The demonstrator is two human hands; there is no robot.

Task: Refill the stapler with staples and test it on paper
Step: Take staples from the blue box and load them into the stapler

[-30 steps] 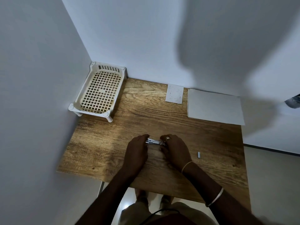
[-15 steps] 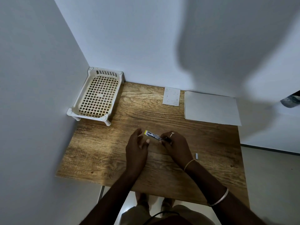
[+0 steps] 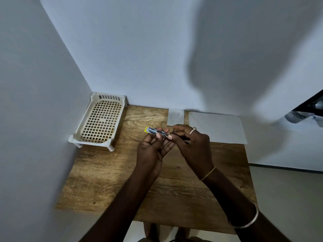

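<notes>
A small silver stapler (image 3: 153,131) with a yellow end is held in the air above the wooden table (image 3: 108,180). My left hand (image 3: 153,151) cradles it from below, thumb across its body. My right hand (image 3: 190,145) pinches its right end, where a dark part shows between the fingers. A large white sheet of paper (image 3: 218,128) lies at the back right of the table. A smaller white slip (image 3: 175,117) lies left of it against the wall. The loose strip of staples is hidden now.
A cream plastic lattice tray (image 3: 99,121) on short legs stands in the back left corner. Walls close the table on the left and at the back. The table's right edge drops to a pale floor (image 3: 286,198).
Both hands have lifted the stapler off the table and carried it farther away from me. The left hand went from resting beside it to holding it from below.
</notes>
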